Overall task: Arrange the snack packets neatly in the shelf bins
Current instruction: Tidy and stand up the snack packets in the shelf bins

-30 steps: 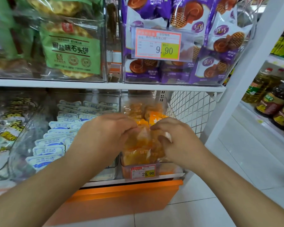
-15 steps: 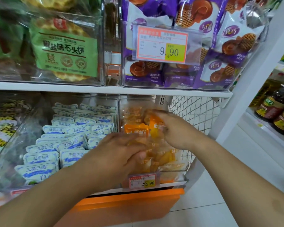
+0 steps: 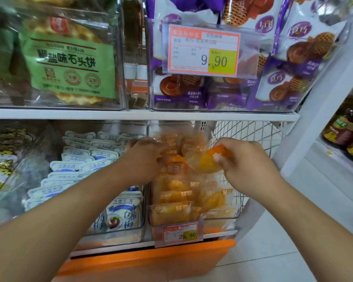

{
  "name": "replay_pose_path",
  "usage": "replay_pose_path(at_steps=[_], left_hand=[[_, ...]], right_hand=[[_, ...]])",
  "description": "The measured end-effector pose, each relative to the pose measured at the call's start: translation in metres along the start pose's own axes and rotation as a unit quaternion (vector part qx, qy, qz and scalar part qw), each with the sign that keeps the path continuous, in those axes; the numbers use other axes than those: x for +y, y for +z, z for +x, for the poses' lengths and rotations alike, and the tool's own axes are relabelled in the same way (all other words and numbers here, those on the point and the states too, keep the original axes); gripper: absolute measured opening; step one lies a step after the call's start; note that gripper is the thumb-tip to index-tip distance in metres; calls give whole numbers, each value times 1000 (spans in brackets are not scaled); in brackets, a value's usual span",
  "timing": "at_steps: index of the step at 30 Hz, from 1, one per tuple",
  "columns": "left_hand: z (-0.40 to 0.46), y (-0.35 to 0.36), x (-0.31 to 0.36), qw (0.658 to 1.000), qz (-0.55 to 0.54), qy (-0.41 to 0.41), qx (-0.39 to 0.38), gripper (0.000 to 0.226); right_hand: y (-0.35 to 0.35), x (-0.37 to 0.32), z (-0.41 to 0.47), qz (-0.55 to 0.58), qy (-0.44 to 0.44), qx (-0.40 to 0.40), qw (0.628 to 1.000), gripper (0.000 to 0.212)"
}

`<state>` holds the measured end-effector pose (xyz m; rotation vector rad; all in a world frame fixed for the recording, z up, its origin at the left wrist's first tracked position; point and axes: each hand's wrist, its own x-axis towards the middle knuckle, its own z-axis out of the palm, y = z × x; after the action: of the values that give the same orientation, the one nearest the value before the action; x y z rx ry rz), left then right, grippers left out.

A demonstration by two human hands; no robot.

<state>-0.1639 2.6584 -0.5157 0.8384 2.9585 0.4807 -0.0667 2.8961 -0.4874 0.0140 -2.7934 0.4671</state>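
Observation:
Several orange snack packets [image 3: 175, 195] fill a clear bin [image 3: 220, 217] on the lower shelf, right of centre. My right hand [image 3: 243, 159] pinches one orange packet [image 3: 207, 159] lifted above the pile. My left hand [image 3: 145, 159] reaches into the back of the same bin, fingers curled on the packets standing there; its fingertips are blurred.
Blue-and-white packets [image 3: 80, 165] fill the clear bin to the left. Purple waffle packets [image 3: 283, 82] and green cracker bags [image 3: 69, 64] sit in upper bins. A white wire side panel [image 3: 249, 137] closes the shelf's right end. Bottles [image 3: 346, 127] stand on the neighbouring shelf.
My left hand moved from the bin's front up to its back. My right hand drew back and to the right, lifting one orange packet off the pile. The view came closer.

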Motion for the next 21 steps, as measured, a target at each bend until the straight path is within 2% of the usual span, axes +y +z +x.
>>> replay_pose_path(at_steps=[3,6,8,12,15,17,20,21], left_hand=[[11,-2,0,1000,17,-1,-22,23],[6,-9,4,999,-40,8,4,19],[-8,-14,7,995,-84,3,45,13],[-50,-24,15,973,-161,-54,158,6],[-82,-31,22,948,-236,-105,185,13],[-96,-36,24,943,-252,-112,188,15],[-109,-43,23,957,-220,-132,135,42],[-112,-43,20,959,-215,-147,109,49]], right_hand=[[-5,-3,-16,18,16,42,999,11],[-7,-3,-26,81,50,49,994,34],[-10,-4,-29,154,81,54,983,42],[-15,-6,-36,223,98,34,969,39],[-19,-7,-39,234,115,25,965,28],[-22,-6,-41,214,106,33,970,12],[-26,-10,-47,79,41,-5,996,7],[-27,-13,-50,33,21,-22,999,13]])
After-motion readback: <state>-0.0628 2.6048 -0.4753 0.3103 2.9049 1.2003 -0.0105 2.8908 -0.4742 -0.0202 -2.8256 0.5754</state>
